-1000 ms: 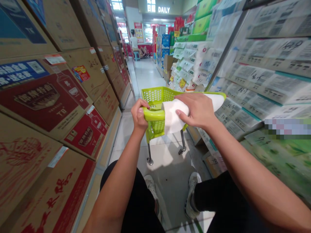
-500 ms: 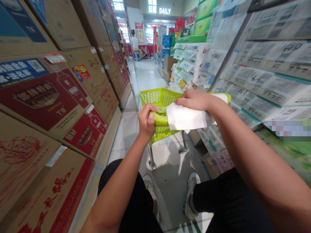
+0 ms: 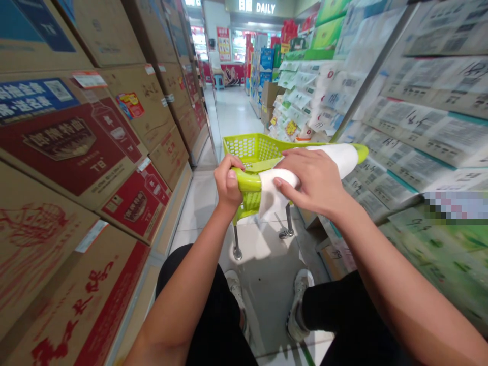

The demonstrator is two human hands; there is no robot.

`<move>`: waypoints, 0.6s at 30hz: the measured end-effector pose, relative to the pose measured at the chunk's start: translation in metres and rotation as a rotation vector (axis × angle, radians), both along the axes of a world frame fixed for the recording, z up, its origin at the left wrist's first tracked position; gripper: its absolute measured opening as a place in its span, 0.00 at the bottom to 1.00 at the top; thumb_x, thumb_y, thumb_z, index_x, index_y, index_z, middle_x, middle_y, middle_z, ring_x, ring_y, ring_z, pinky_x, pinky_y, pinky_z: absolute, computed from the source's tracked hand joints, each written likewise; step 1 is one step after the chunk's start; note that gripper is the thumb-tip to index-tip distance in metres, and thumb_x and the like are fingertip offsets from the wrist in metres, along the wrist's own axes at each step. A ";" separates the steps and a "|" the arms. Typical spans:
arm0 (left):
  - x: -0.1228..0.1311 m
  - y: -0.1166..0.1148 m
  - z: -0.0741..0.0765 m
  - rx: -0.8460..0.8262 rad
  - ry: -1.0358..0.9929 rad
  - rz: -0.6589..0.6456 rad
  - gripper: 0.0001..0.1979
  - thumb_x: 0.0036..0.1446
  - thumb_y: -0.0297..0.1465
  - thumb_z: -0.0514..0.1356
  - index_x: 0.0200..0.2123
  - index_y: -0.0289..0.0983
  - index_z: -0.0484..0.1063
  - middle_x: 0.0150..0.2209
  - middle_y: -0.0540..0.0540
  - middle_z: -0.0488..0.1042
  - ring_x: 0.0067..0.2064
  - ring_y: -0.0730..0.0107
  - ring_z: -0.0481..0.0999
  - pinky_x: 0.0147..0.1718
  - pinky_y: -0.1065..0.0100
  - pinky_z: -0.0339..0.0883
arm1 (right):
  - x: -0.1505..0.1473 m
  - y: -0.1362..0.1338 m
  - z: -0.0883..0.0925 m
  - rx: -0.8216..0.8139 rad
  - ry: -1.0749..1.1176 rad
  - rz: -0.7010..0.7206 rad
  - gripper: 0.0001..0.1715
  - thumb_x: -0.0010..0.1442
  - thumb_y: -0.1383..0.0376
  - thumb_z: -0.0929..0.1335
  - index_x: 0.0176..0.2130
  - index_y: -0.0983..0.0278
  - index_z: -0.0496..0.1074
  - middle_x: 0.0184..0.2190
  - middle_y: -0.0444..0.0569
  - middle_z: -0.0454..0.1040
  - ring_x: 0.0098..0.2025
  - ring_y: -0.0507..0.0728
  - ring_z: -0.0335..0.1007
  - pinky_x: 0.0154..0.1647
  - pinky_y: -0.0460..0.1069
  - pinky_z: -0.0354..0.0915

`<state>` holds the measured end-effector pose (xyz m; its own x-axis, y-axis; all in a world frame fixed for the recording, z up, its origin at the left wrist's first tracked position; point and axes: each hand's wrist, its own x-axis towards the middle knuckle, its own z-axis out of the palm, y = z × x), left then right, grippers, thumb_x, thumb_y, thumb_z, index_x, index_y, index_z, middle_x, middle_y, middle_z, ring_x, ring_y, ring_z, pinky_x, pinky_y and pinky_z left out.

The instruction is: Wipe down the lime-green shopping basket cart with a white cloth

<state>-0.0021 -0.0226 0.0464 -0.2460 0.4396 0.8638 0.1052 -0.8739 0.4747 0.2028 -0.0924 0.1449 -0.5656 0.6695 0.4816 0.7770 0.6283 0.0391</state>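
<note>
In front of me stands a lime-green shopping cart point(image 3: 249, 147) with a perforated basket and metal legs on casters. My left hand point(image 3: 229, 185) is closed around the left end of its green handle point(image 3: 248, 180). A white cloth point(image 3: 345, 156) drapes over the handle, its near end hanging down on the left. My right hand point(image 3: 314, 178) wraps over the cloth on the handle, thumb on the near side and fingers over the top. The fingertips of the right hand are partly hidden behind the handle.
Stacked cardboard cartons point(image 3: 76, 137) line the left side. Packs of tissue paper point(image 3: 412, 117) with handwritten prices rise on the right. A blue stool point(image 3: 218, 81) stands at the far end of the tiled aisle point(image 3: 232, 114). My shoes point(image 3: 301, 305) are below the cart.
My right hand has moved from lying across the top of the cloth to gripping around it, drawing the cloth in around the handle. My left hand keeps its hold.
</note>
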 end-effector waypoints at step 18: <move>-0.001 0.005 -0.001 0.025 -0.064 0.069 0.24 0.66 0.53 0.45 0.28 0.42 0.65 0.27 0.48 0.67 0.30 0.63 0.70 0.32 0.60 0.63 | -0.060 -0.004 -0.040 0.322 0.174 -0.285 0.24 0.69 0.58 0.57 0.36 0.62 0.78 0.34 0.54 0.78 0.41 0.63 0.67 0.50 0.58 0.55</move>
